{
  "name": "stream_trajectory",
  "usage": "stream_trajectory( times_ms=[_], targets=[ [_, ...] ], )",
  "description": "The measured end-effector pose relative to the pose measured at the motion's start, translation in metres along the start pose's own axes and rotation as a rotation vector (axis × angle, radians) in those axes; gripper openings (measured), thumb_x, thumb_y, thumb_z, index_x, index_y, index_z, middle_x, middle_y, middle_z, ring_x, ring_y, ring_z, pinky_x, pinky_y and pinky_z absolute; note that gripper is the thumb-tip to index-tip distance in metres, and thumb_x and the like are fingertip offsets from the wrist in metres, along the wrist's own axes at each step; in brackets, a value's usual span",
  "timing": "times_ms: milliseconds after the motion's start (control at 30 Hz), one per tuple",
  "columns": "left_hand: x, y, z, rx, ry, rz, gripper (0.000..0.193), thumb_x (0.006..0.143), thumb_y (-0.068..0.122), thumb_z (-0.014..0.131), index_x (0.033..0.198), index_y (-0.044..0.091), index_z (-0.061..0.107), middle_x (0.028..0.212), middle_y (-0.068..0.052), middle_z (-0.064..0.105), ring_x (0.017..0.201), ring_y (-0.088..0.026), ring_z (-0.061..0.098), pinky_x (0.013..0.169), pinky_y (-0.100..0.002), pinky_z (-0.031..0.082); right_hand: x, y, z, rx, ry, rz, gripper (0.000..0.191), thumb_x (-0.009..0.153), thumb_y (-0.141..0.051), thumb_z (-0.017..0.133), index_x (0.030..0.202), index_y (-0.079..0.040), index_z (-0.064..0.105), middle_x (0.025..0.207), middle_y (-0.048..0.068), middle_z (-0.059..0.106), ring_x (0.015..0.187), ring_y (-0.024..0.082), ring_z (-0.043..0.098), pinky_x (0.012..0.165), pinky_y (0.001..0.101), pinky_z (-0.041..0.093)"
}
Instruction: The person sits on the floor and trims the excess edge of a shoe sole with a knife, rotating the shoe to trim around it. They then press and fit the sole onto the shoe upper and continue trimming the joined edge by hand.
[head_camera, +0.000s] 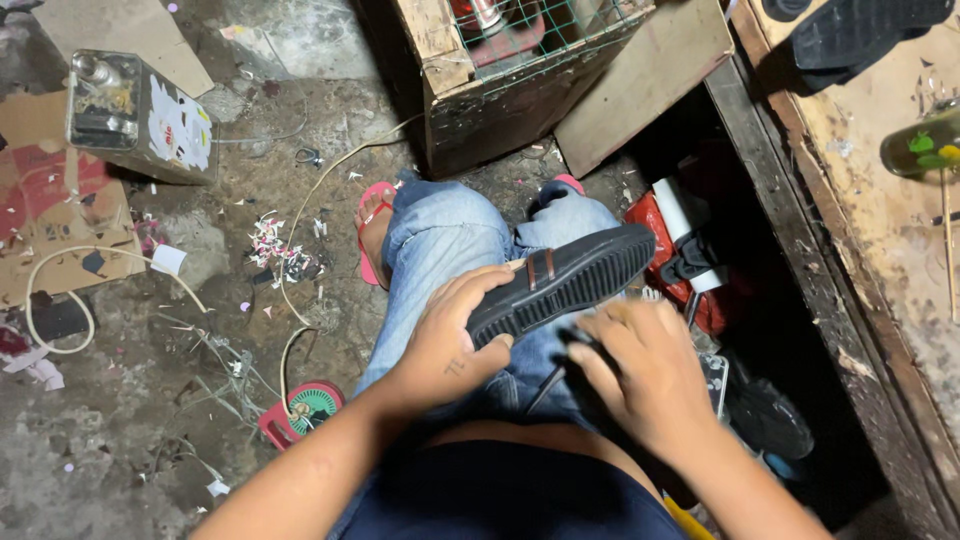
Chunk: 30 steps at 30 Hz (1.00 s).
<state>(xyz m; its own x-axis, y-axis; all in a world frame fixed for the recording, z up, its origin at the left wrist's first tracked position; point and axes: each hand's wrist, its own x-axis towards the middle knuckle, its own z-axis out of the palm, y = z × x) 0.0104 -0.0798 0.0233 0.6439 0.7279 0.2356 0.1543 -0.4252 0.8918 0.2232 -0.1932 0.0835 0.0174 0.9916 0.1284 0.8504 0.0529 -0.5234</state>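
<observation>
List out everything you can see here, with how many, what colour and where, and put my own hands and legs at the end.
Shoe: one, black with a ribbed sole, on the lap, held sideways.
Dark tool: one, black, under the shoe; kind unclear.
Flip-flop: one, pink, on the left foot.
Small fan: one, green and pink, floor by the left leg.
Metal tin: one, grey, upper left floor.
Wooden crate: one, brown with wire mesh, top centre.
Cardboard: brown and red sheets, far left.
Cord: one, cream, looped on the floor.
Jeans: light blue, both legs.
Left hand: grips the shoe's heel end.
Right hand: blurred, holds the dark tool.
</observation>
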Motion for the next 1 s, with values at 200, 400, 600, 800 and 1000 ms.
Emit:
stream_trajectory(
  times_ms=[200,400,600,800,1000],
  targets=[
    [-0.007,-0.007,0.016,-0.035,0.090,-0.080,0.049,0.082,0.016,0.080,0.123,0.001,0.058,0.129,-0.020,0.067,0.121,-0.035,0.066,0.107,-0.043,0.050,0.048,0.010,0.019,-0.032,0.058,-0.334,0.035,0.082,-0.022,0.079,0.115,-0.011,0.071,0.127,0.009,0.066,0.126,0.035,0.058,0.111,0.0565,0.036],
    [-0.011,-0.015,0.019,0.001,0.135,-0.009,0.041,0.086,0.015,0.078,0.119,-0.003,0.060,0.128,-0.022,0.067,0.122,-0.036,0.067,0.108,-0.043,0.051,0.053,0.015,0.036,0.084,0.060,-0.328,0.021,0.083,-0.020,0.079,0.102,-0.014,0.072,0.117,0.001,0.071,0.120,0.024,0.062,0.116,0.0555,0.028],
    [-0.014,-0.011,0.013,-0.021,0.098,-0.021,0.037,0.085,0.013,0.076,0.114,-0.005,0.064,0.126,-0.024,0.066,0.121,-0.038,0.066,0.106,-0.043,0.051,0.050,0.010,0.040,0.085,0.084,-0.283,0.022,0.080,-0.019,0.081,0.098,-0.014,0.069,0.105,0.000,0.071,0.108,0.023,0.064,0.099,0.0451,0.037],
    [-0.017,-0.004,0.010,0.090,0.081,-0.010,0.035,0.080,0.010,0.073,0.110,-0.004,0.065,0.121,-0.022,0.068,0.117,-0.039,0.066,0.104,-0.043,0.052,0.047,0.008,0.041,0.113,0.086,-0.183,0.031,0.076,-0.024,0.085,0.099,-0.012,0.068,0.093,0.002,0.070,0.090,0.024,0.063,0.090,0.0394,0.040],
    [-0.011,-0.003,-0.001,0.063,0.031,0.012,0.038,0.079,0.015,0.076,0.110,-0.003,0.064,0.121,-0.022,0.067,0.114,-0.039,0.066,0.099,-0.044,0.052,0.056,0.011,0.031,0.132,-0.002,-0.186,0.041,0.073,-0.023,0.084,0.108,-0.010,0.065,0.095,-0.003,0.077,0.089,0.023,0.064,0.087,0.0392,0.041]
  ],
)
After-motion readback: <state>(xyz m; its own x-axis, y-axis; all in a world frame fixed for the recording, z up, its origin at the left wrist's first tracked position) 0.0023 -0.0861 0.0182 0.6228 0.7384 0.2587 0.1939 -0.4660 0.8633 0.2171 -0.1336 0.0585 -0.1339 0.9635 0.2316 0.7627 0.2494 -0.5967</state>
